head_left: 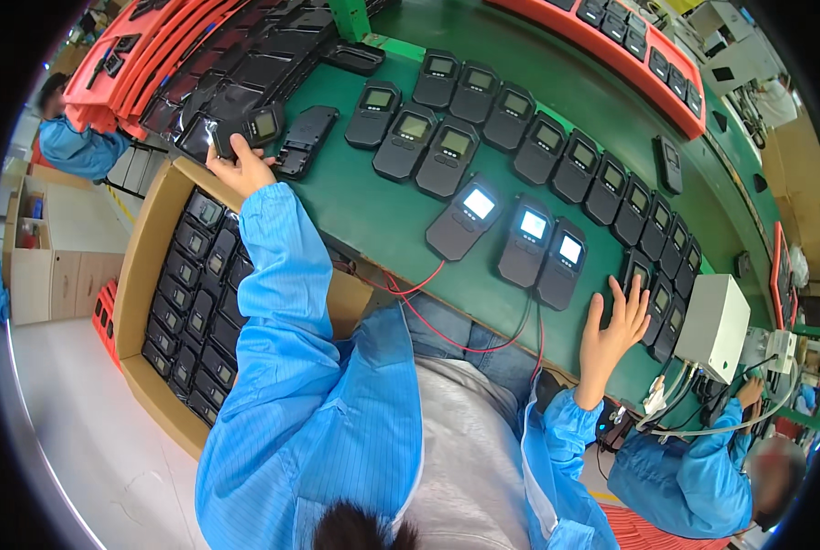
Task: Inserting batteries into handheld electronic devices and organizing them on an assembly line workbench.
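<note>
At the left end of the green bench, my left hand (241, 169) is closed on a black handheld meter (262, 125) with a small screen, over the edge of a black plastic tray (210, 87). Beside it lies another black device (307, 142), its screen not visible. My right hand (613, 332) is open, fingers spread, at the right; its fingertips reach a dark meter (638, 268), and whether they touch cannot be told. Between my hands lie three meters with lit screens, the left one (465, 218) apart from the pair (524, 240). Red and black wires (465, 348) run from their lower ends.
Rows of meters with unlit screens (547, 147) stretch across the bench. A cardboard box (144, 275) of packed meters stands at my left. On the right is a white metal box (714, 328) with cables. A red tray (653, 41) sits on the shelf. Two co-workers flank the bench.
</note>
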Motion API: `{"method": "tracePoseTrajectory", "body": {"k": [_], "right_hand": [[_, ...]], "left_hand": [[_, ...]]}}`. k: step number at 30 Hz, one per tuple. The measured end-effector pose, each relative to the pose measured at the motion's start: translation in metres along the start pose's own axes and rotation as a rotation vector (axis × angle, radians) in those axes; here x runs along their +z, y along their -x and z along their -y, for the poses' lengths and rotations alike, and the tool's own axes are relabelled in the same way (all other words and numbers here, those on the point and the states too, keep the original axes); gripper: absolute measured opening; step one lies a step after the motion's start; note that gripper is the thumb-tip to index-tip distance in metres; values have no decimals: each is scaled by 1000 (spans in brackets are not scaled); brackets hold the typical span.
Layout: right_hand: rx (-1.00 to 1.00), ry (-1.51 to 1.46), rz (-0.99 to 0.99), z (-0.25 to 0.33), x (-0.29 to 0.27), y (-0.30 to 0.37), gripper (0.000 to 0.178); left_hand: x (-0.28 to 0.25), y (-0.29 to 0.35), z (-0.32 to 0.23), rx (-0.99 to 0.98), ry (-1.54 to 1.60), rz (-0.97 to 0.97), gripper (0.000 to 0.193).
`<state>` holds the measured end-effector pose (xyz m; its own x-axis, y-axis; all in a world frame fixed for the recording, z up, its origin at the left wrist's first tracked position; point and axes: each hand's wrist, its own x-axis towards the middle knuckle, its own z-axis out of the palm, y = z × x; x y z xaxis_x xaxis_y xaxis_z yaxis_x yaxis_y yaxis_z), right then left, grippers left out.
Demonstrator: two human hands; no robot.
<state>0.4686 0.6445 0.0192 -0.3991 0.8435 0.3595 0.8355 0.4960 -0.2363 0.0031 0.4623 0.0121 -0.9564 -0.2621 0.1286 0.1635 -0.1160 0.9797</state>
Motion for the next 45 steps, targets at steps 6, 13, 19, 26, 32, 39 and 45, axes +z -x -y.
{"method": "tracePoseTrajectory", "body": {"k": [6,13,19,26,32,39,45], "right_hand": [[0,8,-25,3,0,0,32],[-30,-284,-42,41,-8,-8,36],[-93,-398,30,56,-7,-21,40],[-28,-562,113,38,2,-8,52],[-6,-422,150,43,5,-9,61],[-185,-382,371,36,-4,-18,73],[124,-1253,547,61,-16,-12,64]], "left_hand": [[-28,-28,36,463,-387,277,44],[-25,11,5,835,-663,610,43],[-31,4,9,820,-747,777,40],[-15,-7,12,579,-638,615,28],[2,-33,7,570,-607,529,28],[11,-14,16,867,-1011,848,49],[10,5,5,970,-1140,919,67]]}}
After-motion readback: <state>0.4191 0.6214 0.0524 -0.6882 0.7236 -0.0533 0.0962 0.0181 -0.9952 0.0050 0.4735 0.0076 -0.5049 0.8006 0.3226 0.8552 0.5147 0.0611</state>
